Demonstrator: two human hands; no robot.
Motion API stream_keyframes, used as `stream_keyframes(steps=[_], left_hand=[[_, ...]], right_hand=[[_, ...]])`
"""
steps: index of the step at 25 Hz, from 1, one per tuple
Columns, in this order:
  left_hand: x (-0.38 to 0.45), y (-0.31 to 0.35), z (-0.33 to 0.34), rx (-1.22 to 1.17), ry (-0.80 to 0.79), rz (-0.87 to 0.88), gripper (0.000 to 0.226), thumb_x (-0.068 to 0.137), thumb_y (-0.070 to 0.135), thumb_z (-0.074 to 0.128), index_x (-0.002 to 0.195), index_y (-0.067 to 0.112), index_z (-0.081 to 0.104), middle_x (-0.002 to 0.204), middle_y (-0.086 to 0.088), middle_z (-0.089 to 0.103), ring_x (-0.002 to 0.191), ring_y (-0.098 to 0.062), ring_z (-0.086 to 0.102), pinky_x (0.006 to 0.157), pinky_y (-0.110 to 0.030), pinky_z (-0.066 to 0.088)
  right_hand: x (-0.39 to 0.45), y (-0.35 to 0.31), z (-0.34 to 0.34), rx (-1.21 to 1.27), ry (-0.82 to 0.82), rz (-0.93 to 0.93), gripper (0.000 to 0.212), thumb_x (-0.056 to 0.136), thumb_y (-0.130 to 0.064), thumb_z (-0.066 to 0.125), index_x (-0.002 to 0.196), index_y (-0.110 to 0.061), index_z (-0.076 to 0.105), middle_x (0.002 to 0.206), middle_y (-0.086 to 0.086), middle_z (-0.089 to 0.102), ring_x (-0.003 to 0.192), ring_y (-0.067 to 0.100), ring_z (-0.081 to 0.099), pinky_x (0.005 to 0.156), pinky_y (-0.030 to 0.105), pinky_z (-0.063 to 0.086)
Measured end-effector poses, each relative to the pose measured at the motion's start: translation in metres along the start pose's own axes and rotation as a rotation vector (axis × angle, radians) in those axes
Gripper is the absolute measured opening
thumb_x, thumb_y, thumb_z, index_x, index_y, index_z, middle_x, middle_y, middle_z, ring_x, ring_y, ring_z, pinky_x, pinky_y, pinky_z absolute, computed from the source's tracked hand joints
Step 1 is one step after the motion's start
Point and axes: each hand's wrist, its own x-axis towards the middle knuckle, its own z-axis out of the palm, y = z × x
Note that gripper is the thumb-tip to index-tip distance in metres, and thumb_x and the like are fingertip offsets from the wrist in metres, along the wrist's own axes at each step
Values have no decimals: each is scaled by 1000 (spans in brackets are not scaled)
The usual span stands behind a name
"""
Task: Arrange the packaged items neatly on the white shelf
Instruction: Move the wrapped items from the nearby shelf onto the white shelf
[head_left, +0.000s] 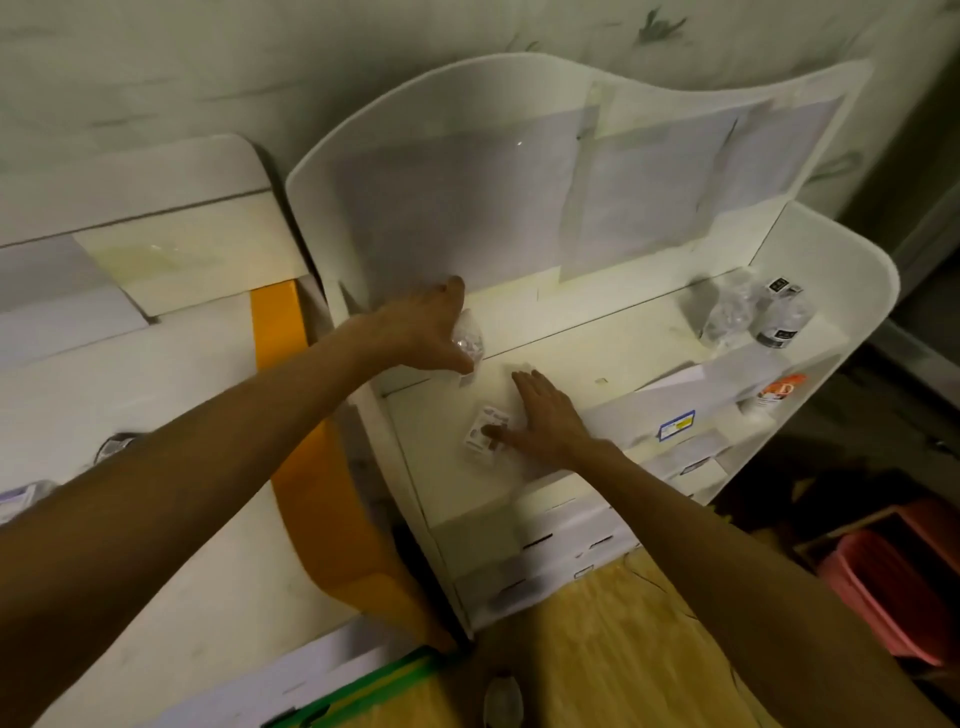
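A clear packet (467, 340) is pinched by the left hand (426, 327) at the shelf's (571, 353) back left corner. A small pack (485, 434) is pressed flat under the right hand (545, 421), fingers spread. Placing is in hand; next, both probably must be lined up side by side.

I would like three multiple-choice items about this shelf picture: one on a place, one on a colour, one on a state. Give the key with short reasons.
1. Where do the clear packets with black labels stand on the white shelf?
A. back right corner
B. front left corner
C. on the floor

2. What colour is the basket at the lower right?
A. blue
B. pink
C. black

3. How is the right hand?
A. a fist
B. flat, fingers straight
C. out of view

Key: 1 A, they stand by the right wall; 2 B, it looks pink; 3 B, it lies flat, thumb on a small packet.
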Motion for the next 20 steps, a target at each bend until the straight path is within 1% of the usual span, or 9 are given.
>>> stream_keyframes(steps=[2, 4, 6, 8, 11, 13, 15, 18, 20], left_hand=[[18, 15, 1, 28, -55, 37, 94, 74, 53, 79, 141, 10, 28, 123, -10, 54, 98, -22, 54, 79, -34, 50], [39, 32, 5, 34, -90, 61, 96, 74, 56, 77, 142, 7, 29, 124, -10, 56, 95, -22, 53, 74, -33, 46], [62, 51, 15, 20, -107, 68, 91, 72, 60, 76, 137, 10, 35, 123, -8, 57, 97, -23, 55, 75, -36, 49], [83, 70, 28, -29, -129, 58, 83, 72, 57, 77, 131, 13, 41, 121, -7, 58, 97, -25, 56, 76, -37, 50], [111, 109, 54, -108, -147, 39, 75, 73, 53, 79, 127, 16, 43, 120, -6, 59, 100, -28, 60, 81, -38, 53], [128, 130, 71, -152, -145, 25, 74, 73, 55, 79, 127, 17, 44, 121, -5, 61, 101, -28, 61, 81, -37, 53], [140, 141, 86, -191, -134, 14, 74, 73, 57, 78, 128, 20, 45, 124, -5, 62, 102, -28, 61, 82, -37, 52], [152, 162, 100, -287, -50, -49, 78, 74, 63, 75, 134, 23, 44, 131, -4, 59, 105, -28, 62, 87, -40, 53], [157, 175, 106, -317, -5, -84, 81, 76, 62, 74, 139, 23, 41, 137, -4, 56, 110, -28, 61, 90, -41, 53]], right_hand=[[4, 25, -13, -8, 43, 47, 99, 89, -72, 50, 160, -14, 11, 168, 5, 11, 154, 23, 7, 123, 43, 12], [4, 52, -26, -32, 85, 86, 90, 95, -66, 45, 160, -13, 12, 168, 7, 12, 154, 26, 9, 123, 46, 14], [0, 79, -39, -82, 112, 114, 83, 99, -61, 42, 159, -11, 14, 167, 8, 13, 154, 27, 10, 123, 46, 14], [-5, 106, -54, -113, 112, 132, 80, 100, -57, 43, 158, -9, 16, 166, 9, 16, 154, 28, 10, 122, 47, 16], [-12, 151, -74, -150, 110, 162, 76, 101, -54, 44, 157, -8, 19, 165, 11, 20, 153, 30, 12, 120, 48, 19], [-15, 181, -84, -157, 93, 182, 73, 102, -51, 43, 157, -9, 20, 165, 10, 20, 154, 29, 11, 120, 46, 19], [-16, 203, -91, -176, 104, 159, 68, 104, -47, 41, 157, -9, 21, 165, 10, 21, 153, 28, 11, 120, 45, 19], [-15, 239, -100, -171, 113, 122, 65, 105, -42, 41, 156, -7, 24, 164, 11, 23, 153, 28, 14, 119, 43, 19], [-13, 257, -98, -173, 106, 106, 65, 105, -43, 39, 157, -7, 23, 164, 12, 22, 153, 28, 14, 121, 42, 18]])
